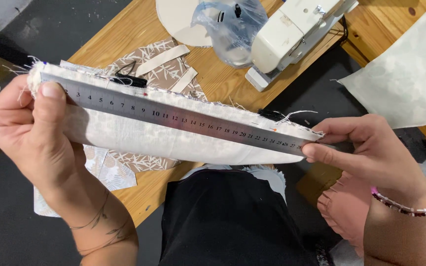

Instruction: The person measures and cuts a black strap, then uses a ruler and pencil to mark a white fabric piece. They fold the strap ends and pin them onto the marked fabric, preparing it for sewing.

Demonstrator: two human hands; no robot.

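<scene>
Steel ruler (173, 116) laid along folded white fabric strip (139, 138), held in air betw. both hands above wooden table (139, 19), left hand (30, 133) thumb pinching ruler + fabric at L end, right hand (371, 152) fingertips pinching R end, sewing machine (292, 34) behind.

Left hand (23, 130) and right hand (366, 152) pinch a steel ruler (173, 116) flat against folded white fabric (168, 140) — one hand per end. White sewing machine (292, 34) on the wooden table (223, 81) behind.
</scene>
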